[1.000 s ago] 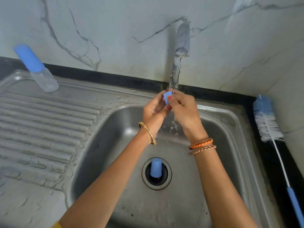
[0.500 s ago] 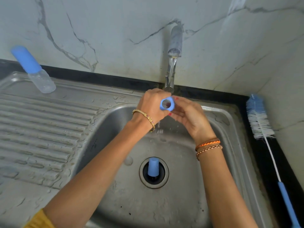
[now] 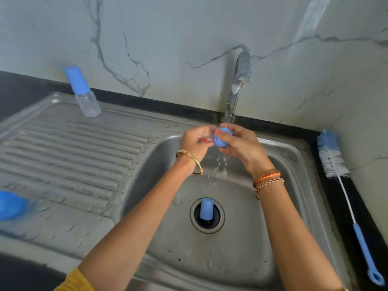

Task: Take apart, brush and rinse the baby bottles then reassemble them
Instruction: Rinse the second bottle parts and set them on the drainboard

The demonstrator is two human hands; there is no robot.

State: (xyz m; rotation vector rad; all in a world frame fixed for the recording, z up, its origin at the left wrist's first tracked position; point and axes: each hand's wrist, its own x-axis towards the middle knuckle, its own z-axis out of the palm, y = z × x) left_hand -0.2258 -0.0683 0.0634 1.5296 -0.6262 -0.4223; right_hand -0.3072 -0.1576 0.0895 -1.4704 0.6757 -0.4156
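Note:
Under the running tap (image 3: 239, 85) I hold a small blue screw ring (image 3: 223, 140) over the sink basin (image 3: 241, 259). My left hand (image 3: 196, 143) pinches its left side and my right hand (image 3: 239, 144) grips its right side. Water drips from it into the basin. A blue bottle cap (image 3: 206, 208) stands in the drain hole. A clear baby bottle with a blue cap (image 3: 83, 92) stands at the back of the drainboard (image 3: 63, 156).
A bottle brush (image 3: 344, 185) with white and blue bristles and a blue handle lies on the black counter to the right of the sink. A blurred blue object (image 3: 10, 204) lies at the left edge of the drainboard. A marble wall stands behind.
The ring has turned between my fingers, its opening no longer faces me. My right hand has closed onto it. The view has shifted, so the blue object at the left appears.

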